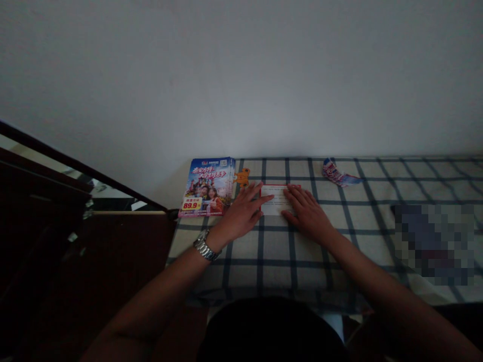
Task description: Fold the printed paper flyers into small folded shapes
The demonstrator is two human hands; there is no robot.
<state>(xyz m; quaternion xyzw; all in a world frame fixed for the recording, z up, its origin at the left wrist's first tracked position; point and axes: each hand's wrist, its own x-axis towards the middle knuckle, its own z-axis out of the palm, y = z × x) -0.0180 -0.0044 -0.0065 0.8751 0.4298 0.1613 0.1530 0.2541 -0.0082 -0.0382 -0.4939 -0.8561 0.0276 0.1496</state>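
Note:
A white sheet of printed paper with a red edge (pixel 277 197) lies flat on the checked cloth (pixel 241 251). My left hand (pixel 242 210), with a metal watch on its wrist, rests on the sheet's left side, fingers apart. On its right side lies my right hand (pixel 306 210), palm down with the fingers stretched out. Both hands cover parts of the sheet. Left of my left hand is a stack of colourful flyers (pixel 206 188), the top one marked 89.9. A small orange bear-shaped item (pixel 242 177) sits between the stack and the sheet.
A crumpled, folded flyer (pixel 339 175) lies toward the back, right of my hands. Farther right is a blurred-out dark object (pixel 432 244). The wall (pixel 241 80) rises behind the cloth's far edge. A dark rail (pixel 83 166) slants down at the left.

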